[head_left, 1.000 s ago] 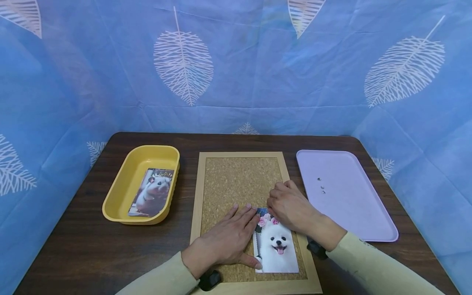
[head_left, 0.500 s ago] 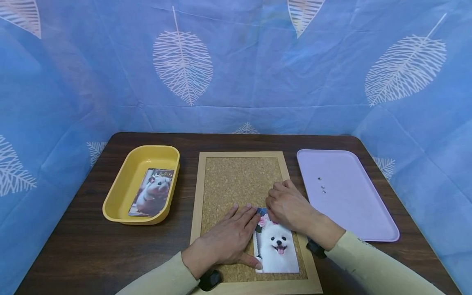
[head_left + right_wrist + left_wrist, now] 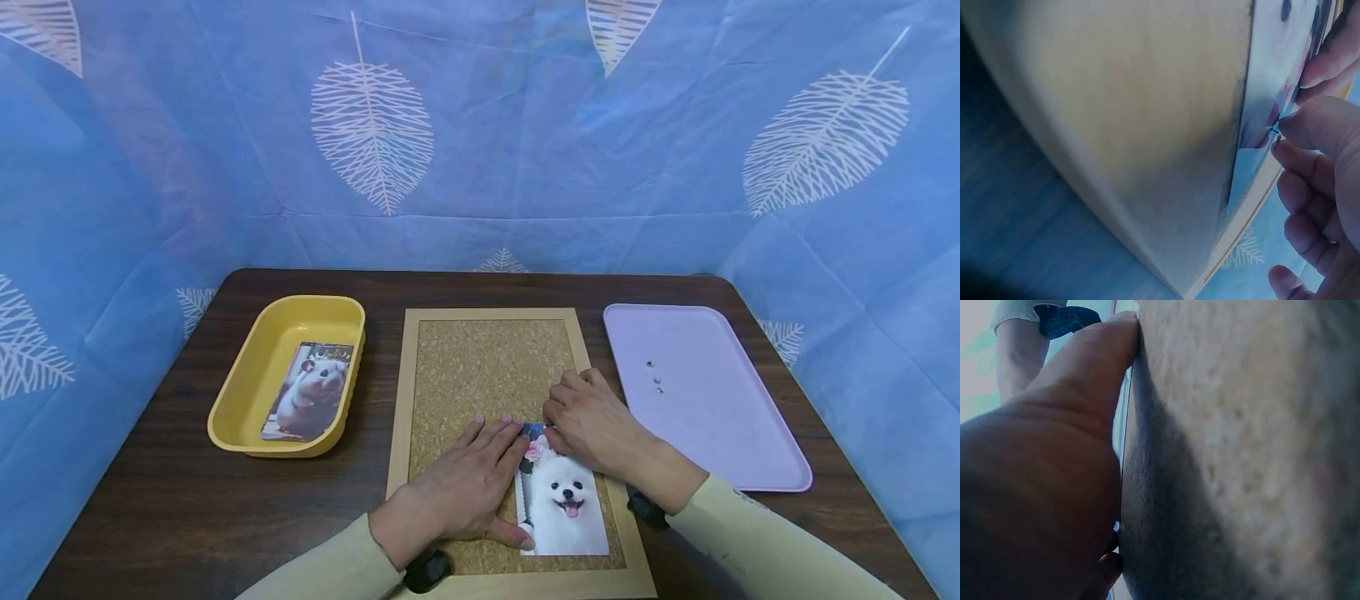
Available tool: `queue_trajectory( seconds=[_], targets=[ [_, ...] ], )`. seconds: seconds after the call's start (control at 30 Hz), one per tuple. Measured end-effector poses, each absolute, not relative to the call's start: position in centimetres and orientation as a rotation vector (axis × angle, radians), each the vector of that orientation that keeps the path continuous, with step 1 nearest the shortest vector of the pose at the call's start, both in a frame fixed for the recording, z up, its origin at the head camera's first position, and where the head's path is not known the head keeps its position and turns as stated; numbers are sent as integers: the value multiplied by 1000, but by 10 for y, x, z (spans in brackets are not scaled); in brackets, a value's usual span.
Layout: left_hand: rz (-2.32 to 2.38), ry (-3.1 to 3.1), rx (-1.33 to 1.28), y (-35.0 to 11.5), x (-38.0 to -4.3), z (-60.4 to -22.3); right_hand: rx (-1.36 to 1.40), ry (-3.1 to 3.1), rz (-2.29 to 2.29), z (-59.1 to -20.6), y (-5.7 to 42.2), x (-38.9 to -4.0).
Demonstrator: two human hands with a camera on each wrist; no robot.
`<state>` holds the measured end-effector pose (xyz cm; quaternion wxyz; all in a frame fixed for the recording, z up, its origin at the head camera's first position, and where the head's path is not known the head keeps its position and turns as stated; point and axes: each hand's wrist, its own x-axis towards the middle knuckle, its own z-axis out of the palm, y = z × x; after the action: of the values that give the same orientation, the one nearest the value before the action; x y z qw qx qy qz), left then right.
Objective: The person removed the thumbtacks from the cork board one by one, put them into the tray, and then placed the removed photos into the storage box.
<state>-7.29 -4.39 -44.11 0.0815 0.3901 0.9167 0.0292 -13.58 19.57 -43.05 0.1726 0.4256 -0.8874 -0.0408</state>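
Observation:
A photo of a white dog [image 3: 566, 504] lies on the lower right of the cork board [image 3: 487, 362]. My left hand [image 3: 465, 483] is spread flat on the cork, its fingertips and thumb touching the photo's left edge. Near the photo's top edge, my right hand [image 3: 592, 421] has its fingers curled. In the right wrist view its thumb and index finger pinch a tiny push pin [image 3: 1275, 129] against the photo. The pin's tip cannot be made out. Mostly the left wrist view holds blurred cork [image 3: 1229, 412] beside the left hand [image 3: 1054, 450].
To the left stands a yellow basin [image 3: 251, 375] holding a hamster photo [image 3: 311, 392]. A lilac tray [image 3: 720, 400] lies to the right with 3 tiny shiny pins [image 3: 657, 382] on it. The dark wooden table [image 3: 172, 500] backs onto a blue leaf-patterned cloth [image 3: 510, 150].
The right hand shifts very slightly at the photo's top edge, still pinching. The left hand, photo and board stay in place.

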Motion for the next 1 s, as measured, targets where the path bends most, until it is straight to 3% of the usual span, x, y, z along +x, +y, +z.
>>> queue_trajectory(
  seconds=[1.0],
  targets=[
    [81, 2746, 1167, -43, -72, -442, 1203, -2549, -175, -433, 196, -136]
  ],
)
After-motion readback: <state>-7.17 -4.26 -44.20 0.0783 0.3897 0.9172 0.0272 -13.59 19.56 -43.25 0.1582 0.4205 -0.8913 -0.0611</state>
